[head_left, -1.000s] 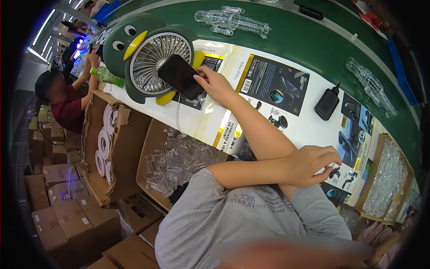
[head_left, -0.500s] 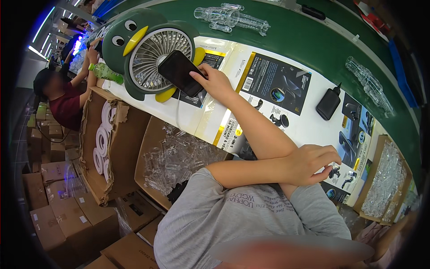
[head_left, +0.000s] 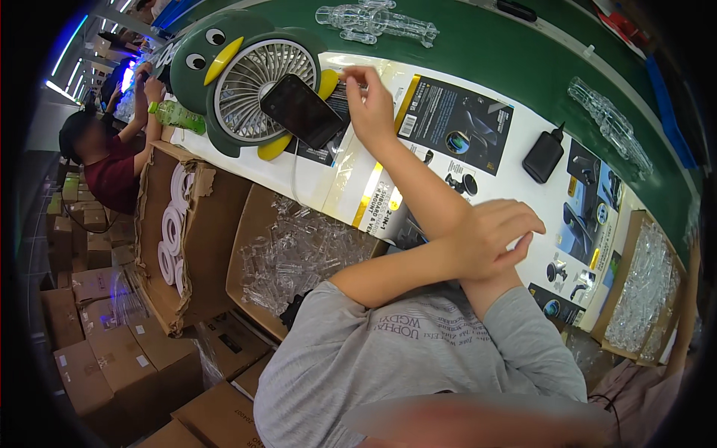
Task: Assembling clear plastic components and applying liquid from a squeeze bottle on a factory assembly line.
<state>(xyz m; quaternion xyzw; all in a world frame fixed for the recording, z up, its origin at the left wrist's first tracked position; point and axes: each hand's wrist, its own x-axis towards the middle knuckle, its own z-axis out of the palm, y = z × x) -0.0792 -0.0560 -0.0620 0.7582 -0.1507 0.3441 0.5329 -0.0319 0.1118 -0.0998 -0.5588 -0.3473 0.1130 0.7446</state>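
Observation:
My forearms cross over the work surface. My right hand (head_left: 369,110) is raised at the upper left, beside a dark smartphone (head_left: 302,112). Its fingers are loosely curled and apart, with nothing visible in them. The phone leans on the grille of a green bird-shaped fan (head_left: 258,89) with a yellow beak and yellow feet. My left hand (head_left: 497,235) lies across my right forearm, fingers loosely bent, thumb apart, holding nothing that I can see. Beyond it, a black plug-like adapter (head_left: 544,155) rests on the printed packaging sheet (head_left: 515,160).
Clear plastic parts (head_left: 377,22) lie on the green table (head_left: 478,45). Clear pieces fill a left carton (head_left: 243,261) and a right carton (head_left: 616,299). White rings (head_left: 172,228) sit in another box. A green bottle (head_left: 178,117) stands near a person (head_left: 108,157).
My right hand has come off the phone and drawn right, its fingers lifting. The phone stays against the fan. My left hand has shifted slightly left and up.

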